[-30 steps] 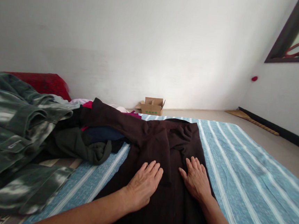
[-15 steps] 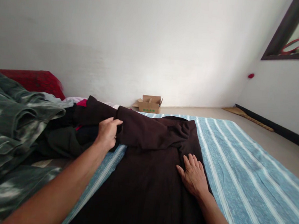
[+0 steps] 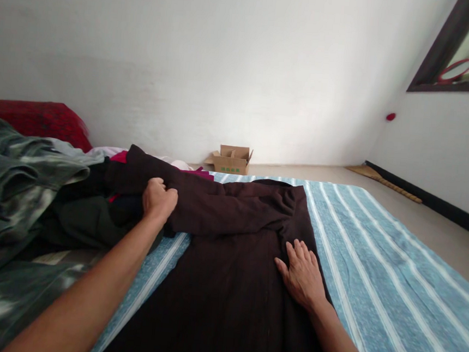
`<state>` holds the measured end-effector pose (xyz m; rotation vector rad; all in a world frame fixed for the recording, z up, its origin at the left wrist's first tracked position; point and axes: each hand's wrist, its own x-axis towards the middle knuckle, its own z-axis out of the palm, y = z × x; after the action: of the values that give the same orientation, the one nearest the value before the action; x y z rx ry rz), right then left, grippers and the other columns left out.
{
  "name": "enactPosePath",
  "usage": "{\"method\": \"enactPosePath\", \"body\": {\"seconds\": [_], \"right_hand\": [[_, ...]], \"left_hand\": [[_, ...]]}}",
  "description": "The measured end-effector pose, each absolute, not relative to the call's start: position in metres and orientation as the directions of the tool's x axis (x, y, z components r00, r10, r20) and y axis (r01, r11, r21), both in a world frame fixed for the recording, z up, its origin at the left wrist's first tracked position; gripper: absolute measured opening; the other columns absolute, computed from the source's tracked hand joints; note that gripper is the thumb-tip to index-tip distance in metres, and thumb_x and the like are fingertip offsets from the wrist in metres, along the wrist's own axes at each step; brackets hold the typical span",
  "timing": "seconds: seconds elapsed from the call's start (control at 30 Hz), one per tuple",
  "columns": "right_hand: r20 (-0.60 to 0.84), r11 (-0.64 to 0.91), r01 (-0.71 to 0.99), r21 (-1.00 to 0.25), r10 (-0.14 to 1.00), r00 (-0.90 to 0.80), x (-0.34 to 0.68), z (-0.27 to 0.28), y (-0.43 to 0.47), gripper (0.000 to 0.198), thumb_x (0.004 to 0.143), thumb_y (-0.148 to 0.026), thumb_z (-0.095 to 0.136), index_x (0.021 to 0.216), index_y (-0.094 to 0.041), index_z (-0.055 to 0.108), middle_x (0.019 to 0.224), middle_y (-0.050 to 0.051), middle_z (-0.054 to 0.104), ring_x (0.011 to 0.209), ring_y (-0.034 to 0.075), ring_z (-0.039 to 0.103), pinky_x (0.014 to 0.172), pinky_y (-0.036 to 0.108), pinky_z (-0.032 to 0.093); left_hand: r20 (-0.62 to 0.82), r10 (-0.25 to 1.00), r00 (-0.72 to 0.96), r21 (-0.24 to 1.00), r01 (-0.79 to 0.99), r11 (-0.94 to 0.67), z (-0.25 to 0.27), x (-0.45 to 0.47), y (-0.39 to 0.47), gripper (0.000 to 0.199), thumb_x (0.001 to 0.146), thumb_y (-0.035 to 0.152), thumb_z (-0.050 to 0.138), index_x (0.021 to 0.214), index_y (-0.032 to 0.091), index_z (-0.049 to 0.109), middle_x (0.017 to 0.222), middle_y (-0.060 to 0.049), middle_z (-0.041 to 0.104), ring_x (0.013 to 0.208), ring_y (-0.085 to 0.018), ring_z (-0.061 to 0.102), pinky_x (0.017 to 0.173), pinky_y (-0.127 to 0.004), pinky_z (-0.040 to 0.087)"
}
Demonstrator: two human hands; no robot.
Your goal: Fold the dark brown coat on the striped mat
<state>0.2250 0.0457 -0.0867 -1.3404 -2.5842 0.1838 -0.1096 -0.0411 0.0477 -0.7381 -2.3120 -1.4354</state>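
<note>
A dark brown long-sleeved garment (image 3: 228, 290) lies spread over the bed, its collar end towards the wall. One sleeve (image 3: 218, 213) is laid across its upper part and points left. My left hand (image 3: 159, 198) is closed on that sleeve near its left end, with the fingertips hidden. Flat on the garment's right side rests my right hand (image 3: 302, 274), fingers stretched out. The garment's lower end runs out of view at the bottom.
Blue striped sheet (image 3: 375, 254) covers the bed. At left are a camouflage garment (image 3: 20, 179), other dark clothes (image 3: 87, 218) and a red bundle (image 3: 38, 118). An open cardboard box (image 3: 231, 162) stands beyond the bed by the wall. A window (image 3: 467, 54) is at upper right.
My left hand has moved a little left, drawing the sleeve out straighter and flatter. My right hand stays in place on the garment. The view has shifted slightly.
</note>
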Motion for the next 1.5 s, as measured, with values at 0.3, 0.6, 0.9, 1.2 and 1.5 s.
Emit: {"method": "enactPosePath", "body": {"seconds": [0.3,0.6,0.9,1.2,1.5], "right_hand": [[0.156,0.577,0.798,-0.173,0.816,-0.556,0.227,-0.091,0.046,0.061,0.091,-0.052,0.034,0.136,-0.013,0.043,0.144,0.016,0.035,0.136,0.030,0.025,0.107,0.045,0.022],[0.154,0.583,0.795,-0.167,0.812,-0.563,0.235,-0.089,0.051,0.062,0.091,-0.052,0.031,0.137,-0.012,0.039,0.146,0.017,0.033,0.137,0.030,0.022,0.106,0.046,0.024],[0.132,0.564,0.822,-0.084,0.824,-0.551,0.233,-0.091,0.047,0.060,0.092,-0.050,0.031,0.137,-0.011,0.039,0.145,0.016,0.033,0.137,0.029,0.023,0.108,0.044,0.023],[0.276,0.706,0.669,-0.233,0.707,-0.651,0.192,-0.051,0.044,0.031,0.090,-0.034,0.043,0.112,-0.020,0.060,0.104,0.008,0.064,0.095,0.020,0.059,0.081,0.030,0.045],[0.416,0.720,0.473,-0.507,0.685,-0.597,0.132,-0.073,0.081,0.022,0.081,-0.016,0.047,0.084,-0.022,0.068,0.084,0.004,0.064,0.084,0.017,0.058,0.078,0.027,0.046]], "left_hand": [[0.342,0.920,-0.190,0.436,0.900,0.024,-0.011,-0.008,0.016,0.028,0.075,0.013,0.051,0.096,0.018,0.068,0.114,-0.005,0.065,0.109,-0.019,0.058,0.100,-0.029,0.040],[0.236,0.947,-0.217,0.573,0.818,0.044,-0.073,-0.008,0.050,0.033,0.082,0.014,0.046,0.108,0.018,0.066,0.130,-0.005,0.056,0.123,-0.017,0.048,0.109,-0.031,0.031],[0.278,0.935,-0.221,0.598,0.802,0.012,-0.076,-0.009,0.049,0.033,0.081,0.013,0.044,0.106,0.013,0.067,0.126,-0.008,0.058,0.121,-0.017,0.050,0.109,-0.028,0.030],[0.273,0.939,-0.210,0.712,0.700,-0.051,-0.068,-0.020,0.045,0.024,0.075,0.013,0.052,0.092,0.018,0.068,0.119,-0.005,0.064,0.113,-0.017,0.056,0.102,-0.027,0.038],[0.135,0.985,-0.104,0.784,0.620,-0.042,-0.051,-0.030,0.029,0.018,0.063,0.010,0.056,0.077,0.019,0.062,0.130,-0.008,0.055,0.119,-0.023,0.051,0.100,-0.030,0.037]]}}
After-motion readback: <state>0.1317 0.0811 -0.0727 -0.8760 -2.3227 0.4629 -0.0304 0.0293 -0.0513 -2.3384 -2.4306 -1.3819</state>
